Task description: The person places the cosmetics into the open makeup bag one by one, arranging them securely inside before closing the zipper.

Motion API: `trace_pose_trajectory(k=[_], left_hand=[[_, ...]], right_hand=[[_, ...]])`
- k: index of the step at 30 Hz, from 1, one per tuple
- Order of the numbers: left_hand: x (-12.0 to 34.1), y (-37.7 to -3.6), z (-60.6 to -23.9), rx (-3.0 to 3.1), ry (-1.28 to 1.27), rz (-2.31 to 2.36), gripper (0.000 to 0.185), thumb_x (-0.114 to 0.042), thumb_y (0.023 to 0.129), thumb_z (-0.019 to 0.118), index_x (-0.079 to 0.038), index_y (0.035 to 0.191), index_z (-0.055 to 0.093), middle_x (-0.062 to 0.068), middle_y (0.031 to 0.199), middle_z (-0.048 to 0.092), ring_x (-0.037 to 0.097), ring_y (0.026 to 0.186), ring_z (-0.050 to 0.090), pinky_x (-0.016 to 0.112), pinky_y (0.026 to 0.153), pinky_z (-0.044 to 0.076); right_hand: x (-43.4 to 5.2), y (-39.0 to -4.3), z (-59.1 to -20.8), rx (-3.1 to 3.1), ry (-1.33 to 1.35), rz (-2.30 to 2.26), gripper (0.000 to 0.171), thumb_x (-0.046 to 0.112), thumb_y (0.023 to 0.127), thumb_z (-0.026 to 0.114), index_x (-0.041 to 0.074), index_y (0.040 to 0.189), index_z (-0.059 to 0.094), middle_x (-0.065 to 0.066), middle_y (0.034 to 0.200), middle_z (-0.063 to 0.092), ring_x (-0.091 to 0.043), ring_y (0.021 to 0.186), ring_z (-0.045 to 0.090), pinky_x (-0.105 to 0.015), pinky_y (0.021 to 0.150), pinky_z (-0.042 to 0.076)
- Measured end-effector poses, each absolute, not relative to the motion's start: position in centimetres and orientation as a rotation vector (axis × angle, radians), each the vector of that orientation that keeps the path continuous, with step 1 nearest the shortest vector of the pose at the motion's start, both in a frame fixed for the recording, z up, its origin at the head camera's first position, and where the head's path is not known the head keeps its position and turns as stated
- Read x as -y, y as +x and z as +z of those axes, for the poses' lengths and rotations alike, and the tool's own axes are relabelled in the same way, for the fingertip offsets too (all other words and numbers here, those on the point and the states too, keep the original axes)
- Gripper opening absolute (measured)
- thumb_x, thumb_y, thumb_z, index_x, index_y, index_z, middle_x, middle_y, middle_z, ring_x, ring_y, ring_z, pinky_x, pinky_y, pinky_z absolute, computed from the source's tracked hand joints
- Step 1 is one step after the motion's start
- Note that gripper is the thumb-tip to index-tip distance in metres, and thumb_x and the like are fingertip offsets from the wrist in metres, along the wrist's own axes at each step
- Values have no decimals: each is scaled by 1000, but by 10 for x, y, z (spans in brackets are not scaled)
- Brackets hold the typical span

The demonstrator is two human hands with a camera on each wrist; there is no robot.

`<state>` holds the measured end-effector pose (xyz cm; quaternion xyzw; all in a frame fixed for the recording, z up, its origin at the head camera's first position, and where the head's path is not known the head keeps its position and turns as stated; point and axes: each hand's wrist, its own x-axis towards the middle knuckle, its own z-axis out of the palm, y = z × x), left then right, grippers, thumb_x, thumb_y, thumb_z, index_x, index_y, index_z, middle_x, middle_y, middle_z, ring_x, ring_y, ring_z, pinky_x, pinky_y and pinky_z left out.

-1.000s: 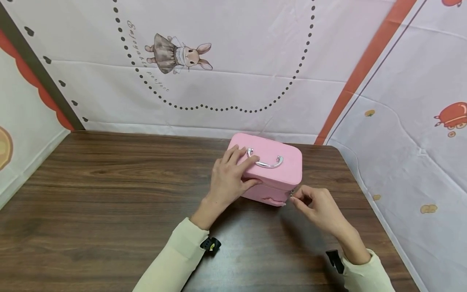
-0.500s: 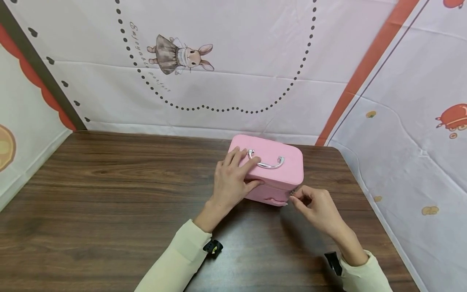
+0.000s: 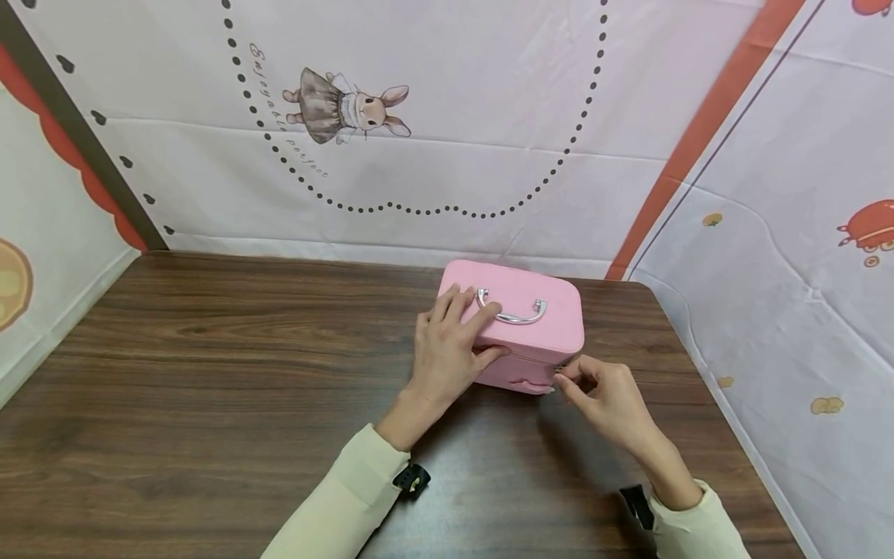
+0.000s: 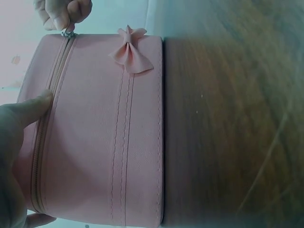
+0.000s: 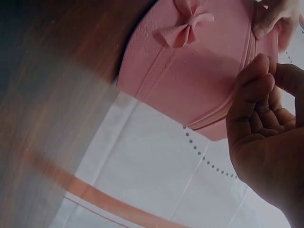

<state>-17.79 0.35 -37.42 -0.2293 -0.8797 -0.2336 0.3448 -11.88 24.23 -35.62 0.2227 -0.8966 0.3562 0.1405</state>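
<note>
A pink case (image 3: 510,279) with a silver carry handle (image 3: 520,319) stands upright near the back of the table, its lid down. My left hand (image 3: 443,349) rests on the lid's left part, fingers spread and one touching the handle. Its thumb presses the front by the zipper (image 4: 39,147). At the case's right front corner, my right hand (image 3: 613,397) pinches the metal zipper pull (image 4: 69,34) between thumb and forefinger. A pink bow (image 5: 191,21) sits on the front, below the zipper. My right fingers hide the pull in the right wrist view.
The dark wood table (image 3: 230,404) extends to the left and front of the case. Behind it hangs a white cloth with a printed rabbit (image 3: 349,105). Another printed cloth (image 3: 789,310) stands along the right table edge.
The head view shifts very slightly. Both hands keep their places on the case, and the right hand still pinches the zipper pull at the same corner.
</note>
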Motion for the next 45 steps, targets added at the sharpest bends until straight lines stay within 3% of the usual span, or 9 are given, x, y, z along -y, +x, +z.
trace_pose_trajectory(k=[14,24,38,45], left_hand=[[-12,-170,-374,2300,-534,-557,61,-52,65,83,-28,118,62,9,128,54,31,129,41,48,77,42],[-19,-164,-375,2297,-500,-520,59,-50,67,82,-26,118,64,12,128,54,33,128,41,50,76,41],[-25,-159,-375,2301,-462,-506,61,-49,66,83,-27,119,63,12,130,53,32,129,40,50,74,41],[-29,-155,-373,2316,-415,-525,62,-48,66,83,-27,120,62,11,131,51,31,130,38,53,77,41]], right_hand=[[-243,-120,-359,2565,658,1023,24,0,84,71,17,71,59,14,59,52,-3,50,50,-18,43,39],[-241,-121,-361,2556,681,1044,17,-1,84,70,10,73,62,14,60,55,-3,51,53,-21,45,43],[-241,-121,-361,2542,681,1050,16,-1,84,70,10,75,62,14,61,55,-3,50,52,-21,44,42],[-241,-122,-362,2534,691,1034,20,-1,84,70,16,75,61,14,62,52,-3,51,50,-21,44,41]])
